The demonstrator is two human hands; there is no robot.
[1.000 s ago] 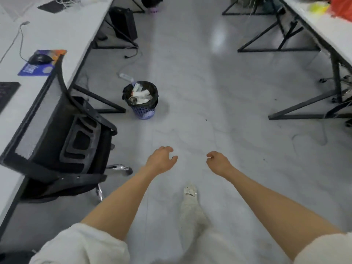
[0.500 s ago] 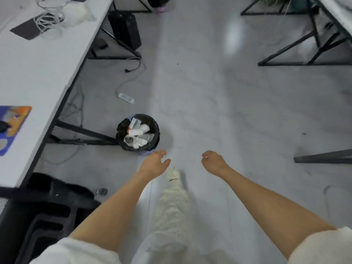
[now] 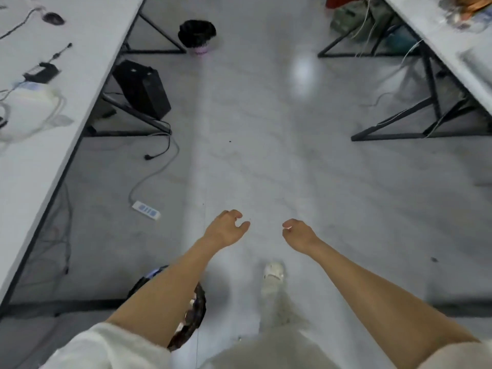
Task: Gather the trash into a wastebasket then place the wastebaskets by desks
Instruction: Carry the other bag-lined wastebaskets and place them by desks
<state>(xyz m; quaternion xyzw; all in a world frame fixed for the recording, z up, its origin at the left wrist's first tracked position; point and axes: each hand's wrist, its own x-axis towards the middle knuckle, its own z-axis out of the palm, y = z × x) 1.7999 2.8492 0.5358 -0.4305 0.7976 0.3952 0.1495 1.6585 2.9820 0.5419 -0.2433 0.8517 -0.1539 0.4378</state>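
A wastebasket with a black liner (image 3: 197,310) stands on the floor under my left forearm, which hides most of it; a bit of trash shows at its rim. A second wastebasket (image 3: 197,36), pink with a black liner, stands far ahead beside the left desk's leg. My left hand (image 3: 226,230) hovers over the floor with fingers loosely curled and holds nothing. My right hand (image 3: 298,233) hangs beside it, fingers curled in, with nothing seen in it.
A long white desk (image 3: 40,145) with cables and devices runs along the left. Under it are a black computer case (image 3: 142,87), black frame legs, a loose cable and a white power strip (image 3: 146,209). Another desk (image 3: 452,49) with black legs stands at the right. My white shoe (image 3: 273,272) is on the grey floor.
I have walked forward along the aisle. The filled wastebasket has slid from ahead of me to under my left arm, and the far pink wastebasket has come into view. Both hands stay empty.
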